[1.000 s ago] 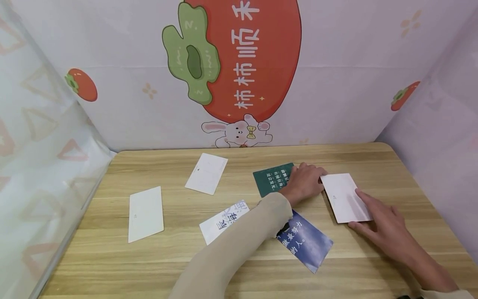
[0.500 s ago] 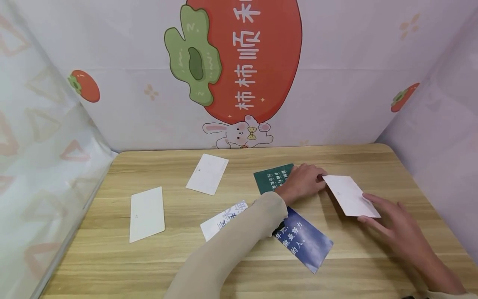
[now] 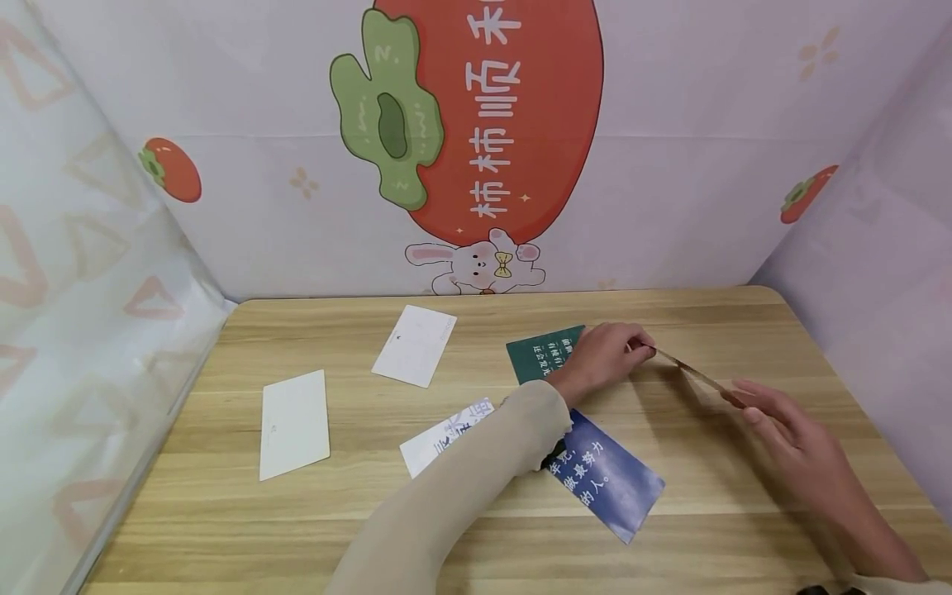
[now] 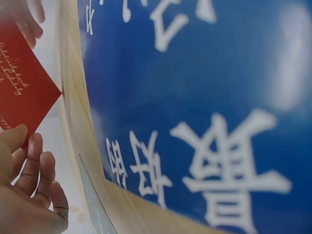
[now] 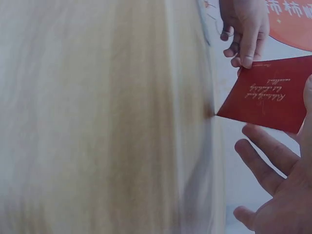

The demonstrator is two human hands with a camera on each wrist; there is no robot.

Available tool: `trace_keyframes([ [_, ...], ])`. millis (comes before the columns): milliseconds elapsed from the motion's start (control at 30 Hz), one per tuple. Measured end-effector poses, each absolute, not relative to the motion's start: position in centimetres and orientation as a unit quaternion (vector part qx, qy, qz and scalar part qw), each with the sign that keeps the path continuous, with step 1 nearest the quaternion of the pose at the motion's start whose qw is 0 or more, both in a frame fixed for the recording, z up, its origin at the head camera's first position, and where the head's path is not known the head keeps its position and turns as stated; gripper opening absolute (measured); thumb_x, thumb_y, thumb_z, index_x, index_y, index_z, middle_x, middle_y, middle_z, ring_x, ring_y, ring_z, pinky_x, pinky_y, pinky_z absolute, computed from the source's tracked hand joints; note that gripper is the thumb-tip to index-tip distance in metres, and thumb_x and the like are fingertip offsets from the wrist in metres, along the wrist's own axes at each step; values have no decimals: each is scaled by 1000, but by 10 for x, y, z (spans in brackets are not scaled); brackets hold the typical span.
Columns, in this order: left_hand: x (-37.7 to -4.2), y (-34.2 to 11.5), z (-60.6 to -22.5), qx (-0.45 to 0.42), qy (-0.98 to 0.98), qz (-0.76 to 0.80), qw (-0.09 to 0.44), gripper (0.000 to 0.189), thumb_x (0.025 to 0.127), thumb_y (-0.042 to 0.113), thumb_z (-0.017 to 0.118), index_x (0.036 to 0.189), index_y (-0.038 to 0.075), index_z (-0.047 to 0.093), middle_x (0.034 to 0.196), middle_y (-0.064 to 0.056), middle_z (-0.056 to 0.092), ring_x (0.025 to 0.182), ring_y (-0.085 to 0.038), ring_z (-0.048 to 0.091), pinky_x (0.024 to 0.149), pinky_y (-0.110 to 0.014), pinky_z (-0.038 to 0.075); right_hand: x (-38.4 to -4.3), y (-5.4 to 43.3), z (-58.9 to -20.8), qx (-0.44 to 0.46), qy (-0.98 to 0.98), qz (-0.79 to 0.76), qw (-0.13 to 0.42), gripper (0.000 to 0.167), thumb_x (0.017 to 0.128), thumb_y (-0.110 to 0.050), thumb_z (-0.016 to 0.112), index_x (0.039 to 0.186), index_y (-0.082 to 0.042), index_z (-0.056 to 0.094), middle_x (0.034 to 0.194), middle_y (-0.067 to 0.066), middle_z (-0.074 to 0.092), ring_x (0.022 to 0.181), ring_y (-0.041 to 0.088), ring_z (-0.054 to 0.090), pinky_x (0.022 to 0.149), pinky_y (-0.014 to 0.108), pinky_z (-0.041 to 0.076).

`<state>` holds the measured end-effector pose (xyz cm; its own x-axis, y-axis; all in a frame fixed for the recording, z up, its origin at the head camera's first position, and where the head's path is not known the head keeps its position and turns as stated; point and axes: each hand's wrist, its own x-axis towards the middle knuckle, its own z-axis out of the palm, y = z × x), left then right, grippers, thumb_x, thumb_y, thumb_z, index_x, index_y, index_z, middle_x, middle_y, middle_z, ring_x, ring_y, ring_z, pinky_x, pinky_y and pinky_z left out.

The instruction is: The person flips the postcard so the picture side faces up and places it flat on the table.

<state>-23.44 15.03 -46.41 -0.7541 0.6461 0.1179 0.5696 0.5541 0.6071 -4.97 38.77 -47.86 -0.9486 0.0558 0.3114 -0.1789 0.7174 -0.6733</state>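
Between my hands a card is tilted nearly edge-on in the head view. Its red face (image 5: 273,97) with pale cursive lettering shows in both wrist views. My left hand (image 3: 606,355) pinches one corner between thumb and fingers. The opposite end is held by my right hand (image 3: 792,442), thumb on one face, with its other fingers (image 5: 265,153) spread. Under my left forearm lies a blue card (image 3: 613,483) with white characters, and a dark green card (image 3: 539,355) is partly covered by the left hand.
Two white cards, a nearer one (image 3: 295,426) and a farther one (image 3: 414,345), lie on the left of the wooden table (image 3: 238,529). A white card with blue characters (image 3: 446,434) is partly under the left sleeve. A printed curtain (image 3: 669,165) stands behind.
The white-backed card has been lifted off the table and turned from face-on to nearly edge-on. My right hand rose slightly with it; my left hand stayed almost in place.
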Motion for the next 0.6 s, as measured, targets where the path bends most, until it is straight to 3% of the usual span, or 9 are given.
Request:
trace_keyframes([
  [300, -235, 150, -463, 344, 871, 347, 56, 24, 112, 37, 63, 127, 28, 78, 112, 19, 77, 104, 4, 60, 109, -25, 42, -49, 393, -476, -9, -902, 396, 172, 41, 113, -11, 59, 153, -6, 60, 123, -46, 56, 106, -26, 55, 80, 1, 42],
  [467, -232, 150, -462, 337, 871, 352, 61, 27, 111, 38, 64, 133, 28, 76, 118, 18, 78, 107, 3, 61, 112, -27, 42, -48, 392, -474, -42, -907, 379, 180, 39, 112, -17, 62, 147, 3, 60, 120, -49, 50, 110, -30, 47, 81, -3, 40],
  [600, -230, 149, -462, 337, 867, 360, 67, 28, 111, 38, 65, 135, 27, 74, 114, 17, 78, 103, 3, 59, 103, -22, 44, -48, 391, -473, -51, -909, 369, 188, 39, 112, -20, 63, 144, 2, 62, 122, -49, 47, 113, -32, 40, 85, -6, 35],
])
